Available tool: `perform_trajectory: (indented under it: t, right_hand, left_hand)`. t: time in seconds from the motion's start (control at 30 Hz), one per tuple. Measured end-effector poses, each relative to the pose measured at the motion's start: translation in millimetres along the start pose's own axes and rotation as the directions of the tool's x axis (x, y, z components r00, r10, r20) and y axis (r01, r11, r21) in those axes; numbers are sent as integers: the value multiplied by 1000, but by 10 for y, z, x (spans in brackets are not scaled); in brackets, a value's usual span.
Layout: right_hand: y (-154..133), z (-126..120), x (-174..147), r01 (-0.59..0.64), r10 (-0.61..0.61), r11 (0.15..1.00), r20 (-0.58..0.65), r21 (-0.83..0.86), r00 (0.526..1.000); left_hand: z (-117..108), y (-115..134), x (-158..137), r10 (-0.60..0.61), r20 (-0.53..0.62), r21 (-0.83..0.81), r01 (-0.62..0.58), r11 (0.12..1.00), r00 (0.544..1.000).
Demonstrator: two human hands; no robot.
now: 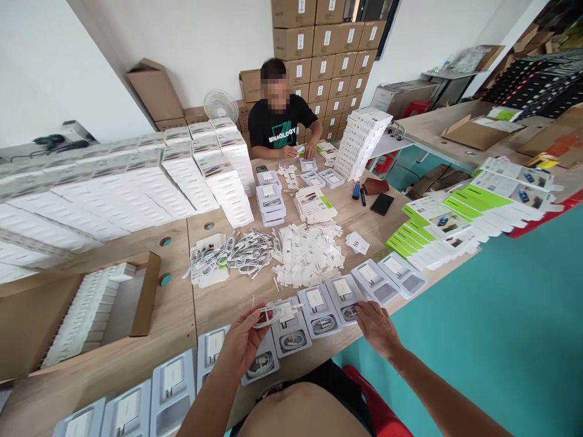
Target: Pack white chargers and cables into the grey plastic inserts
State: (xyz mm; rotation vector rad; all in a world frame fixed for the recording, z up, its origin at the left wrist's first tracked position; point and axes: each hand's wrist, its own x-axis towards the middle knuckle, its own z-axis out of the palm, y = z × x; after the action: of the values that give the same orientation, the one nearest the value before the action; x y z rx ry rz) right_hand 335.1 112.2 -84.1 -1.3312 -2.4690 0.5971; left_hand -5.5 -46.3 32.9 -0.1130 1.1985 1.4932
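My left hand [246, 340] is closed around a coiled white charging cable [268, 315], held above the row of trays. My right hand [377, 328] has its fingers together on another coiled cable [349, 312], which lies in the lower compartment of a plastic tray [340, 297]. A white charger block [341, 288] sits in that tray's upper compartment. Beside it, a tray [319, 309] and another tray [291, 331] each hold a block and a coiled cable. Trays at the right end, such as one tray [401, 273], have a block but no cable.
Beyond the trays lie a pile of white cables [246, 252] and a heap of small white pieces [312, 255]. White boxes [113, 188] are stacked at left, above an open carton [146, 297]. Printed green-and-white sleeves [428, 224] lie at right. A person [282, 124] works opposite.
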Motion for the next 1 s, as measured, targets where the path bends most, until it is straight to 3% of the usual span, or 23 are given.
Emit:
perform_trajectory:
  t: [0.1, 0.23, 0.33, 0.4, 0.5, 0.6, 0.7, 0.77, 0.87, 0.93, 1.0]
  right_hand:
    - [-306, -39, 50, -60, 61, 998, -49, 34, 997]
    - [-1057, -268, 231, -196, 170, 878, 97, 436, 981]
    - [-1566, -487, 359, -88, -5, 861, 181, 502, 983]
    - [-1753, -589, 414, 18, -156, 883, 256, 469, 954]
    - [-1831, -650, 458, 161, -285, 905, 280, 393, 917]
    - [-1812, -643, 500, 319, -386, 908, 248, 273, 888]
    - [-1831, -614, 551, 491, -501, 865, 204, 99, 841]
    - [-1895, -596, 574, 563, -548, 825, 175, -52, 818]
    - [-2066, -582, 578, 530, -499, 826, 188, -193, 846]
    - [-2200, -574, 569, 434, -407, 894, 205, -110, 890]
    - [-2310, -545, 561, 305, -318, 948, 197, 96, 927]
  left_hand:
    - [41, -44, -22, 7, 25, -25, -6, 1000, 1000]
    - [146, -110, -88, 1, 110, 32, -4, 999, 994]
    - [216, -128, -161, 2, 194, 123, -27, 992, 981]
    - [235, -106, -208, 11, 230, 156, -48, 987, 973]
    - [201, -36, -261, -25, 231, 227, -29, 973, 973]
    - [122, 13, -289, -185, 239, 346, 94, 933, 953]
    - [55, -16, -287, -351, 266, 417, 221, 882, 898]
    - [33, -70, -272, -368, 245, 400, 252, 881, 897]
    - [24, -159, -246, -299, 181, 357, 221, 908, 937]
    - [20, -211, -235, -248, 143, 332, 189, 924, 958]
    - [9, -255, -232, -224, 132, 286, 180, 941, 965]
